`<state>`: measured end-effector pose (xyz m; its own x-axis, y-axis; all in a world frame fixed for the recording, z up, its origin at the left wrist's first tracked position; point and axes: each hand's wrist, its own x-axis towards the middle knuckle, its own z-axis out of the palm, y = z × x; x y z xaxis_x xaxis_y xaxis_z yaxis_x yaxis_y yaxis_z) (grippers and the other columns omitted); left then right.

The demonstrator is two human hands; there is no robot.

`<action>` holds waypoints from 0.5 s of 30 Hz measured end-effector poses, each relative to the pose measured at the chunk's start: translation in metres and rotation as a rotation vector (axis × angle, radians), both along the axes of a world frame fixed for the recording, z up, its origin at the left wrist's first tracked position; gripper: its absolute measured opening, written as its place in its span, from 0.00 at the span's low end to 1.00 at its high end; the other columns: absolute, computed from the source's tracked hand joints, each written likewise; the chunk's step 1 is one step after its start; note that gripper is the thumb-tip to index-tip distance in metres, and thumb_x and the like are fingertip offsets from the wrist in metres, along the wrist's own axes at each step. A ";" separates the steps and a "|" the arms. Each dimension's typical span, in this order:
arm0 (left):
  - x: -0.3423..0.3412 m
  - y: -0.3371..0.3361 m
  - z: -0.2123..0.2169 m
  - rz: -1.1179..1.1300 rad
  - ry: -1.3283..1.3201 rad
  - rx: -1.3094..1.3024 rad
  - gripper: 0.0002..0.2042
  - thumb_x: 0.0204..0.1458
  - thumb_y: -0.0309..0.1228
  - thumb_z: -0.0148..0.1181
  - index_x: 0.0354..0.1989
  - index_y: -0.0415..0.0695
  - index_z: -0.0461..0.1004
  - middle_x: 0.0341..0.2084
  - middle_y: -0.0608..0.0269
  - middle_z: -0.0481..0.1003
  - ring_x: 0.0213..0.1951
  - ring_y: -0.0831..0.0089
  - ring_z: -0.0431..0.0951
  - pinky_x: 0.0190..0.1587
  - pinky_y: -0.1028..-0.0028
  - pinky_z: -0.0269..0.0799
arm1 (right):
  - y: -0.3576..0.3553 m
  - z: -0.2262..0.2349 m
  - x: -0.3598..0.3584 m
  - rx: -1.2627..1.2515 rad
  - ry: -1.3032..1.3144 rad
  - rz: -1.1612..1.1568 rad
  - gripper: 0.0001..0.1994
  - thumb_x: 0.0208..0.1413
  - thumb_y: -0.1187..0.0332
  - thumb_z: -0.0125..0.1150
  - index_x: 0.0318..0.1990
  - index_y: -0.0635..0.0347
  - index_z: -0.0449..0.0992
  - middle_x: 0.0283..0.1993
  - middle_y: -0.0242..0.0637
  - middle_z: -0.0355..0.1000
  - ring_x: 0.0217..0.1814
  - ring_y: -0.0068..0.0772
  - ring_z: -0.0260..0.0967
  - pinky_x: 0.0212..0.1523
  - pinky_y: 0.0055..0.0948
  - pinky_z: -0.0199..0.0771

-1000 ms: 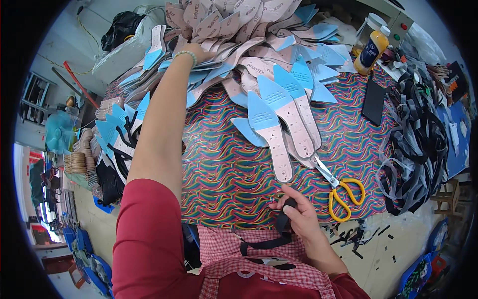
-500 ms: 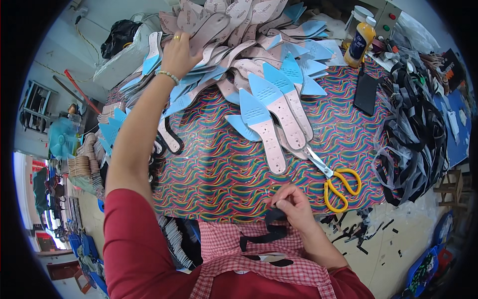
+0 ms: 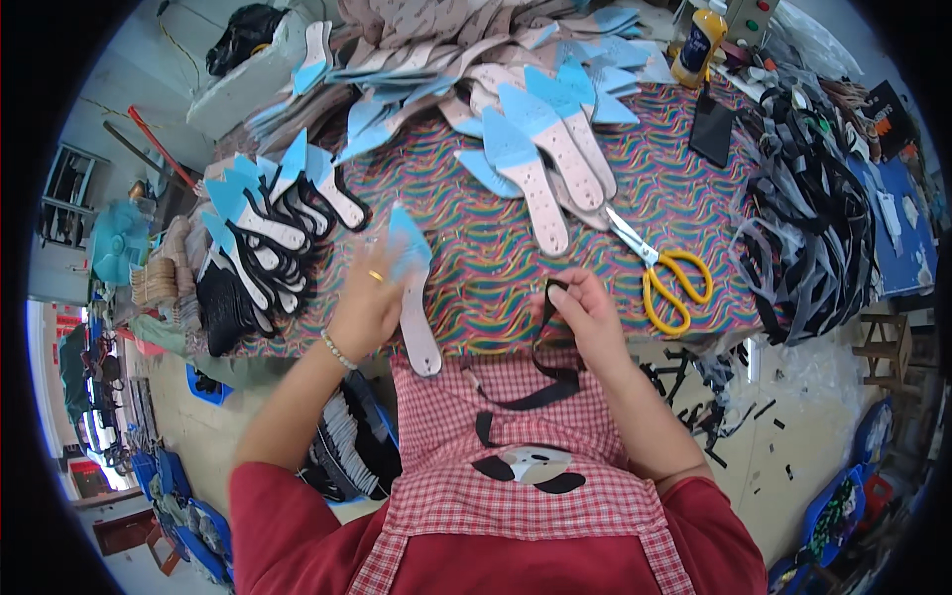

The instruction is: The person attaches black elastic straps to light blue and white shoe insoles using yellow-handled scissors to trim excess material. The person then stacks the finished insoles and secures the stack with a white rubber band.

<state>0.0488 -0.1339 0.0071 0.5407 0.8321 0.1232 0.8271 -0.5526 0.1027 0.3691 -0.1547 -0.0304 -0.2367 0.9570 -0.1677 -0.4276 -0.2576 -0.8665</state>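
Reckoning from the middle of the view, with twelve o'clock at the table's far side, the left hand (image 3: 369, 300) is sitting at nine o'clock, wearing a ring and a beaded bracelet. It is meeting the left edge of a blue-and-pale insole (image 3: 418, 332), but its fingers are blurring so much that I cannot tell whether they are closing on it. That insole is lying just left of the middle, its pointed blue end aiming at about twelve o'clock and its narrow pale end reaching past the table's near edge. At three o'clock the right hand (image 3: 587, 315) is pinching a black strip (image 3: 550, 393) between thumb and fingers, and the strip is dangling in a curve toward five o'clock, before the checked apron (image 3: 526, 436) (a panda-like patch is decorating its bib). A small group of insoles (image 3: 536, 193) is fanning out at one o'clock, with yellow-handled scissors (image 3: 650, 256) pointing their blades at its near end. A big insole pile (image 3: 466, 55) is spreading at twelve o'clock, black-edged insoles (image 3: 275, 231) are crowding toward ten, a phone (image 3: 711, 130) is lying at two, and a tangle of black and clear strips (image 3: 808, 248) is heaping up near three
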 end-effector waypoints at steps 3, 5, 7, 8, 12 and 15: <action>0.023 -0.012 -0.025 0.497 -0.301 0.099 0.34 0.48 0.35 0.64 0.62 0.35 0.58 0.62 0.42 0.56 0.66 0.46 0.50 0.67 0.49 0.39 | 0.000 0.015 -0.010 0.048 -0.138 0.007 0.09 0.62 0.71 0.52 0.46 0.64 0.66 0.37 0.34 0.74 0.41 0.20 0.71 0.43 0.20 0.71; 0.033 -0.010 -0.037 0.528 -0.416 0.012 0.35 0.46 0.36 0.66 0.61 0.35 0.57 0.58 0.38 0.61 0.64 0.45 0.56 0.67 0.50 0.36 | 0.005 0.023 -0.022 0.139 -0.277 -0.003 0.08 0.60 0.70 0.55 0.43 0.64 0.70 0.35 0.32 0.74 0.39 0.18 0.71 0.41 0.18 0.70; 0.039 -0.012 -0.028 0.495 -0.872 -0.194 0.22 0.51 0.30 0.62 0.54 0.35 0.66 0.46 0.49 0.73 0.51 0.61 0.72 0.60 0.61 0.57 | 0.008 0.033 -0.035 0.269 -0.465 -0.047 0.07 0.59 0.71 0.57 0.41 0.64 0.71 0.35 0.30 0.74 0.39 0.16 0.70 0.40 0.18 0.69; 0.046 -0.018 -0.021 0.497 -1.248 -0.423 0.19 0.52 0.28 0.60 0.51 0.35 0.68 0.44 0.54 0.75 0.47 0.67 0.74 0.56 0.65 0.63 | 0.007 0.037 -0.042 0.265 -0.383 -0.035 0.06 0.58 0.71 0.58 0.40 0.63 0.73 0.35 0.29 0.73 0.37 0.15 0.69 0.38 0.17 0.69; 0.079 -0.046 0.018 0.445 -1.792 -0.901 0.09 0.54 0.24 0.57 0.44 0.39 0.73 0.38 0.63 0.77 0.38 0.77 0.77 0.43 0.75 0.73 | 0.000 0.047 -0.065 0.207 -0.177 0.069 0.07 0.57 0.71 0.60 0.41 0.64 0.73 0.35 0.28 0.72 0.36 0.14 0.68 0.38 0.16 0.69; 0.076 -0.058 0.039 0.394 -1.908 -1.000 0.10 0.55 0.24 0.57 0.45 0.39 0.73 0.39 0.63 0.77 0.40 0.75 0.77 0.44 0.73 0.73 | -0.008 0.069 -0.058 0.076 0.013 0.141 0.06 0.56 0.73 0.60 0.41 0.62 0.74 0.37 0.29 0.74 0.38 0.15 0.70 0.39 0.17 0.71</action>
<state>0.1249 -0.1919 0.0458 0.1622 0.9497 -0.2678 -0.5597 0.3120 0.7677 0.3114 -0.1630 0.0382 -0.3714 0.9239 -0.0920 -0.4032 -0.2497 -0.8804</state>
